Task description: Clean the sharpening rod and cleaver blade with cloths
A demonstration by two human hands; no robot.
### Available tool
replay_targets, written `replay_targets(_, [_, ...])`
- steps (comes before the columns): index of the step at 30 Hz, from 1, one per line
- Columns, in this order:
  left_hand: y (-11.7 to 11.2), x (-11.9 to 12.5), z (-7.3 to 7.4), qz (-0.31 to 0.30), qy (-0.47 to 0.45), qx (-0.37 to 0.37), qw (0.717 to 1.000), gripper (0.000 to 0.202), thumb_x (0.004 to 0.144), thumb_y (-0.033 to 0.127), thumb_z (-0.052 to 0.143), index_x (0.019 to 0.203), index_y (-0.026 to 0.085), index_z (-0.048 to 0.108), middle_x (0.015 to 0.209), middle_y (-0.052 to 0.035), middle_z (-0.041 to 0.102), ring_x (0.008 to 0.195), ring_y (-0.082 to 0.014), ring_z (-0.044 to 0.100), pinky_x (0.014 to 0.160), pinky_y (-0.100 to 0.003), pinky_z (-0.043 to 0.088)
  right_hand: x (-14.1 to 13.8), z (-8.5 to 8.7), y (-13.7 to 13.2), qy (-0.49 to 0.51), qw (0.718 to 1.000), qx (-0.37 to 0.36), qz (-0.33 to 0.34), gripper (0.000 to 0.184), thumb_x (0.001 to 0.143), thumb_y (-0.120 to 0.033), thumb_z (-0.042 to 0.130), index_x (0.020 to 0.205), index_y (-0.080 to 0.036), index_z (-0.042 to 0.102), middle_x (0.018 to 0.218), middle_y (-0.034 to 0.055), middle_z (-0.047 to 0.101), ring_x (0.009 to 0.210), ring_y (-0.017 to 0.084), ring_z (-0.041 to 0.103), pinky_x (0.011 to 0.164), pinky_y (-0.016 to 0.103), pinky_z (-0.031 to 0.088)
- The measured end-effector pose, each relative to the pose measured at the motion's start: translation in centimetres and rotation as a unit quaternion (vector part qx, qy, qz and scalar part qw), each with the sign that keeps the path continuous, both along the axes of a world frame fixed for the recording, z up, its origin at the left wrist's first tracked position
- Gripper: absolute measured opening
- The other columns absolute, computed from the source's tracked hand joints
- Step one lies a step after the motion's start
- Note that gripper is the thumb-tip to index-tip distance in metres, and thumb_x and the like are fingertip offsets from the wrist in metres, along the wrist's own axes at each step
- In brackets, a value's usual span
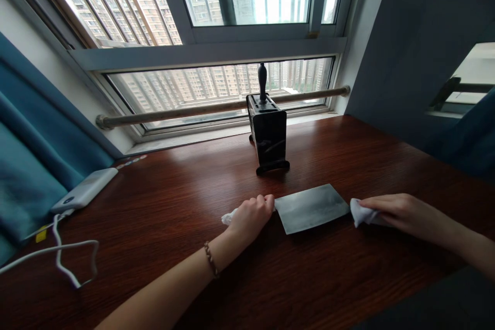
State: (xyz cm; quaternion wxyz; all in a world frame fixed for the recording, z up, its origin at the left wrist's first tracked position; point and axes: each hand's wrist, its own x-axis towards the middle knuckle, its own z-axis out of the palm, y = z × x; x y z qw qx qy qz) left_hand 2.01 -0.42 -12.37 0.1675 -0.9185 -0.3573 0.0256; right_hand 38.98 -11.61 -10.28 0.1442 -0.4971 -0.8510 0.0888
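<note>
Centrally in the head view, a cleaver (312, 209) shows its broad blade just over or on the brown tabletop (185, 185); contact with the wood cannot be told. Its far edge faces a black knife block (270, 139), a strip of wood between them. More tabletop stretches left toward a white power bank (85, 189), whose dark oval mark is too small to read, and its white cable (58, 250). The table's near edge slants across the lower right. The left hand (251, 215) is curled around the cleaver's handle end, palm down, white material (228, 216) poking out behind; 1 bracelet (211, 259) circles the wrist. The right hand (402, 214) pinches a white cloth (362, 215) by the blade's right end, its forearm reaching in from the right.
</note>
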Motion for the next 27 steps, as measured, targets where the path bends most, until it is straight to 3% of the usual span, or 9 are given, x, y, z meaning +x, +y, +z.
replay_targets(3, [-0.2, 0.1, -0.1, -0.005, 0.004, 0.013, 1.0, 0.02, 0.086, 0.002, 0.034, 0.094, 0.011, 0.05, 0.076, -0.0093, 0.056, 0.062, -0.0229, 0.06, 0.05, -0.032, 0.048, 0.1, 2.3, 0.2, 0.061, 0.993, 0.063, -0.081, 0.031, 0.087, -0.025, 0.047, 0.117, -0.025, 0.057, 0.114, 0.0004, 0.059, 0.099, 0.027, 0.058, 0.084, 0.038, 0.052])
replay_targets(6, [-0.3, 0.2, -0.1, -0.007, 0.009, 0.026, 1.0, 0.02, 0.085, 0.001, 0.034, 0.094, 0.01, 0.051, 0.076, -0.0094, 0.055, 0.062, -0.0227, 0.059, 0.05, -0.031, 0.048, -3.0, 3.9, 0.9, 0.126, 0.969, 0.158, -0.143, 0.028, 0.09, -0.029, 0.049, 0.115, -0.025, 0.057, 0.108, 0.0007, 0.062, 0.09, 0.024, 0.062, 0.076, 0.033, 0.053])
replay_targets(8, [-0.4, 0.3, -0.2, -0.007, 0.012, 0.035, 0.999, 0.02, 0.085, 0.001, 0.035, 0.094, 0.01, 0.051, 0.076, -0.0094, 0.055, 0.063, -0.0225, 0.059, 0.05, -0.03, 0.047, -6.5, 3.9, 1.7, 0.136, 0.971, 0.161, -0.108, 0.027, 0.091, -0.022, 0.046, 0.117, -0.022, 0.055, 0.11, 0.0021, 0.061, 0.093, 0.02, 0.06, 0.083, 0.03, 0.05])
replay_targets(11, [-0.4, 0.3, -0.3, -0.003, 0.016, 0.048, 0.999, 0.019, 0.086, 0.002, 0.034, 0.094, 0.01, 0.05, 0.076, -0.0093, 0.055, 0.063, -0.0222, 0.059, 0.05, -0.03, 0.047, -12.1, 2.4, 3.3, 0.113, 0.984, 0.134, 0.004, 0.03, 0.092, -0.015, 0.041, 0.12, -0.013, 0.05, 0.114, 0.0084, 0.057, 0.103, 0.021, 0.055, 0.09, 0.031, 0.046])
replay_targets(16, [-0.5, 0.3, -0.5, 0.006, 0.023, 0.055, 0.998, 0.017, 0.084, 0.004, 0.039, 0.096, 0.01, 0.049, 0.076, -0.0087, 0.054, 0.063, -0.0215, 0.059, 0.049, -0.029, 0.047, -18.1, -1.1, 5.5, -0.062, 0.968, 0.195, 0.143, 0.029, 0.086, -0.005, 0.042, 0.11, 0.002, 0.055, 0.108, 0.0197, 0.057, 0.104, 0.028, 0.052, 0.097, 0.037, 0.041])
replay_targets(20, [-0.6, 0.3, -0.6, 0.009, 0.023, 0.05, 0.998, 0.015, 0.083, 0.004, 0.043, 0.095, 0.011, 0.049, 0.078, -0.0086, 0.054, 0.064, -0.0207, 0.059, 0.05, -0.028, 0.047, -19.2, -1.8, 5.8, -0.096, 0.963, 0.197, 0.156, 0.03, 0.084, -0.012, 0.044, 0.103, 0.005, 0.058, 0.104, 0.0232, 0.056, 0.104, 0.032, 0.05, 0.094, 0.041, 0.041])
replay_targets(27, [-0.6, 0.5, -0.5, 0.016, 0.019, 0.043, 0.999, 0.013, 0.086, 0.006, 0.039, 0.094, 0.011, 0.05, 0.075, -0.0083, 0.054, 0.063, -0.0211, 0.058, 0.05, -0.029, 0.048, -19.5, -0.1, 6.1, -0.145, 0.979, 0.123, 0.078, 0.02, 0.077, -0.02, 0.048, 0.085, -0.006, 0.061, 0.085, 0.0163, 0.06, 0.085, 0.03, 0.055, 0.075, 0.038, 0.049])
